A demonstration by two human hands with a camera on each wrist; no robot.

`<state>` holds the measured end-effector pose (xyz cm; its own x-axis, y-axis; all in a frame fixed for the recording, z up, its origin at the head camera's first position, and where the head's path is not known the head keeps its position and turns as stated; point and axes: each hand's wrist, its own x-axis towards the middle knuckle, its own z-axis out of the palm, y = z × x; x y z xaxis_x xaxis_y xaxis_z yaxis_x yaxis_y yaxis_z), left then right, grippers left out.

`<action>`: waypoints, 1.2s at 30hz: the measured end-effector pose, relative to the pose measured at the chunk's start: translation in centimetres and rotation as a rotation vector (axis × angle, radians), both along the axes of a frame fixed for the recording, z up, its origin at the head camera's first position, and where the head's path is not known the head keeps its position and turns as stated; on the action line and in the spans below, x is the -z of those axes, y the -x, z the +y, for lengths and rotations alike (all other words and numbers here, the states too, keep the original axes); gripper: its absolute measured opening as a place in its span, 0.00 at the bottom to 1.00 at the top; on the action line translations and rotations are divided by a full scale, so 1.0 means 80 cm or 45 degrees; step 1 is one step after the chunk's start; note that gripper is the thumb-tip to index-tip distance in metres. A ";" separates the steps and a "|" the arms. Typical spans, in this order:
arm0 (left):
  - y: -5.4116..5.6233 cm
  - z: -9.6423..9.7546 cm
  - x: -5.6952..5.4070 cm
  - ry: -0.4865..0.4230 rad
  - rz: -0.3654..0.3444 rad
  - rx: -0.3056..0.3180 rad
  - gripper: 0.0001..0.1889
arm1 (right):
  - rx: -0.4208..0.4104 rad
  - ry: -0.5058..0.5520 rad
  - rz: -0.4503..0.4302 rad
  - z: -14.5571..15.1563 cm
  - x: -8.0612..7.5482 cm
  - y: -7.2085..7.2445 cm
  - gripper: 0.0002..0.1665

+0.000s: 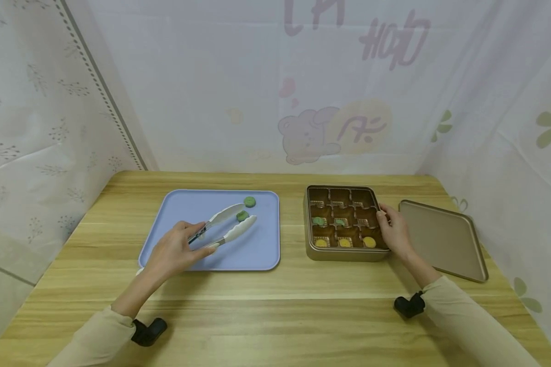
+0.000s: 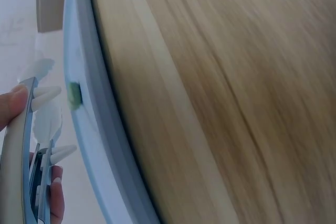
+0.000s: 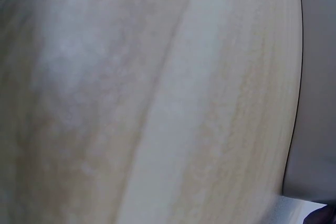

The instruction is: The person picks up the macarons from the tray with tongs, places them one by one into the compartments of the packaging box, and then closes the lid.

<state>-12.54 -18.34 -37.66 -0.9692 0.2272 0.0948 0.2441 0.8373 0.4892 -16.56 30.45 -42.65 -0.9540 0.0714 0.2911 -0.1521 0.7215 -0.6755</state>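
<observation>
My left hand (image 1: 176,250) holds metal tongs with white scalloped tips (image 1: 239,230) above the blue tray (image 1: 202,204). The tongs stand spread, their tips either side of a small green piece (image 1: 242,215); whether they touch it I cannot tell. Another round green piece (image 1: 249,202) lies just behind. In the left wrist view the tongs (image 2: 16,156) point toward one green piece (image 2: 74,95). My right hand (image 1: 396,233) grips the right wall of a gold tin (image 1: 344,255), thumb at the rim. Its brown divided insert has two green pieces (image 1: 319,221) in the middle row and three yellow ones (image 1: 369,242) in front.
A flat gold lid (image 1: 445,239) lies on the wooden table (image 1: 275,316) right of the tin, beyond my right hand. Bare table separates tray and tin. Patterned white curtains (image 1: 220,102) hang behind and at both sides.
</observation>
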 end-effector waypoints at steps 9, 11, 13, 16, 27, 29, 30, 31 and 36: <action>0.005 -0.015 0.002 0.076 -0.004 -0.001 0.35 | 0.007 -0.006 -0.008 0.000 0.000 0.001 0.23; 0.007 -0.016 0.003 0.079 -0.006 0.002 0.35 | 0.009 -0.009 -0.006 0.001 0.001 0.001 0.23; 0.008 -0.017 0.004 0.077 -0.016 0.001 0.34 | 0.008 -0.013 0.002 0.001 0.001 0.001 0.23; 0.010 -0.016 0.004 0.077 -0.037 0.000 0.35 | 0.005 -0.010 0.008 0.001 0.001 0.002 0.22; 0.019 -0.012 0.000 0.113 -0.051 0.014 0.34 | 0.000 0.009 -0.007 0.000 -0.001 0.001 0.22; 0.021 -0.011 -0.001 0.116 -0.053 0.023 0.33 | 0.001 0.010 -0.009 0.000 -0.002 0.000 0.22; 0.022 -0.011 -0.001 0.115 -0.053 0.028 0.33 | 0.001 0.012 -0.009 0.000 -0.002 0.000 0.22; 0.022 -0.011 -0.002 0.112 -0.055 0.030 0.33 | 0.001 0.011 -0.008 0.000 -0.002 0.000 0.22; 0.024 -0.011 -0.002 0.105 -0.066 0.041 0.33 | 0.001 0.007 -0.006 -0.001 -0.003 0.000 0.22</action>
